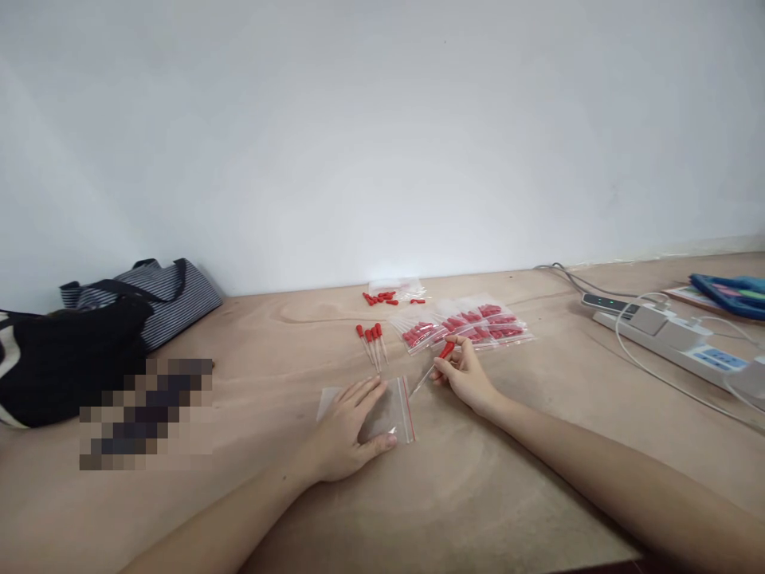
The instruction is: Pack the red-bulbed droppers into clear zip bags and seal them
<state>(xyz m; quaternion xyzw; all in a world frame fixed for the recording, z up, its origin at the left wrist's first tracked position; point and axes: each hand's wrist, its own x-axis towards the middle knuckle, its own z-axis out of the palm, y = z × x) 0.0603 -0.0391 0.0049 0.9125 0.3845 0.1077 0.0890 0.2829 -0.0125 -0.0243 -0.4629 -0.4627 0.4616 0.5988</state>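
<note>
My left hand [352,426] lies flat with its fingers stretched over a clear zip bag [391,406], whose red-striped edge faces right. Between the fingers of my right hand [463,375] is a dropper [446,350] with a red bulb. Its thin clear tube slants down to the left, with the tip at the bag's red edge; whether it is inside I cannot tell. Several more red-bulbed droppers [374,339] lie side by side just beyond my left hand. Behind my right hand, filled bags of droppers [472,323] overlap one another.
Loose droppers [382,298] lie at the back near the wall. A long power strip [681,339] with white cables stands at the right, near a blue item [732,295]. A black bag [72,351] and a striped bag [173,299] sit at the left, by a blurred-out patch.
</note>
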